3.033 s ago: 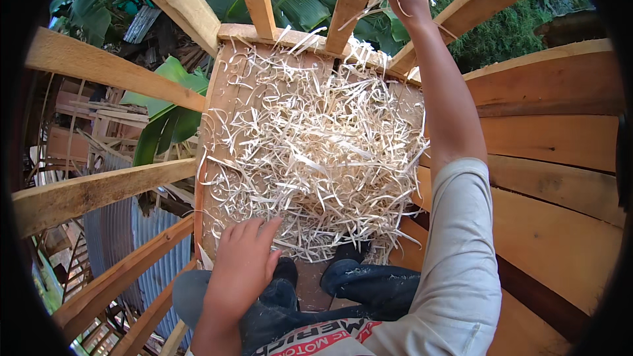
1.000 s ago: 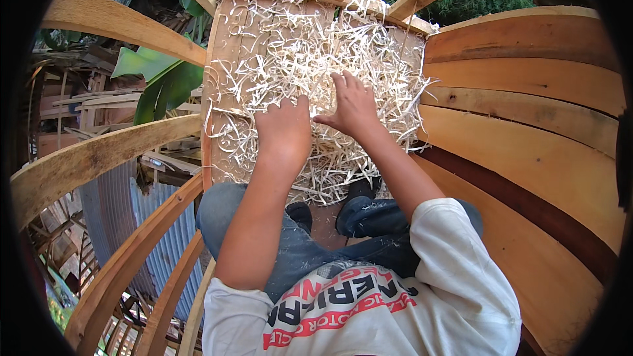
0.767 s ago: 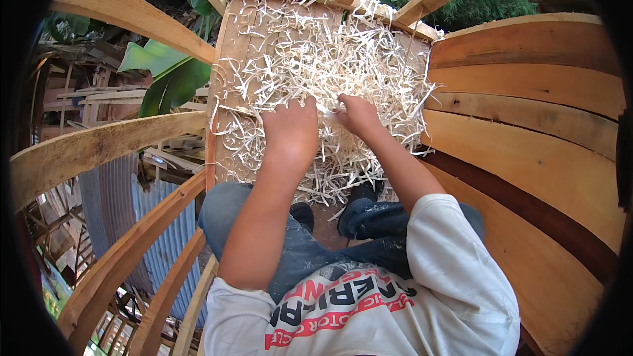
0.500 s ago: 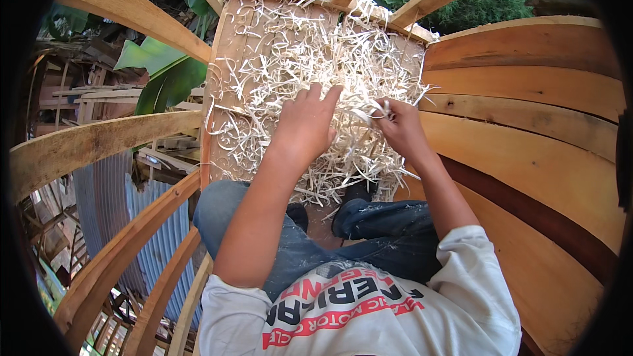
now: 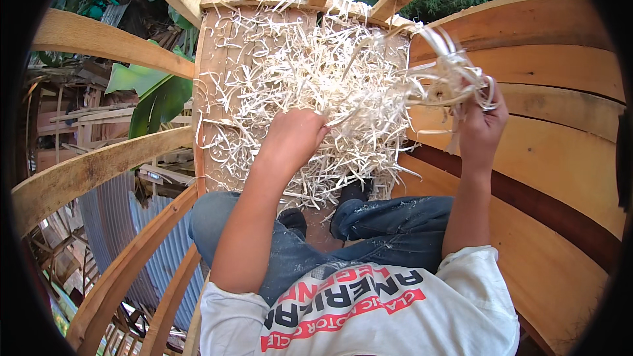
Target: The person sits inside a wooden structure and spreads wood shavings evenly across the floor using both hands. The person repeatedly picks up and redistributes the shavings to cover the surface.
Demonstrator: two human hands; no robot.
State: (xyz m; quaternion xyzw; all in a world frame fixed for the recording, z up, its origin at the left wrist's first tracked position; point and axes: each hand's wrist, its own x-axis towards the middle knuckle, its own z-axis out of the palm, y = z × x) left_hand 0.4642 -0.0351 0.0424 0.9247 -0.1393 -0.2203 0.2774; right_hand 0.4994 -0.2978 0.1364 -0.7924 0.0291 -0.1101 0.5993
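Pale, curly wood shavings [image 5: 349,76] lie in a thick heap on a wooden board floor in front of me. My right hand [image 5: 480,122] is raised to the right of the heap, closed on a loose bunch of wood shavings [image 5: 448,86]. Long strands trail from that bunch back toward the heap, partly blurred. At the heap's near-left part, my left hand [image 5: 295,133] is closed with knuckles up. Its fingertips are hidden, but strands of shavings show at the thumb.
Orange-brown planks [image 5: 527,142] form a wall on my right. Spaced wooden ribs [image 5: 109,148] stand along the left and far side. Beyond the left ribs are corrugated metal sheets [image 5: 168,224], scrap lumber and a banana leaf [image 5: 155,86]. My shoes [image 5: 356,190] rest at the heap's near edge.
My right hand has risen and moved right, pulling a bunch of shavings out of the heap. My left hand has drawn slightly nearer, its spread fingers now curled in.
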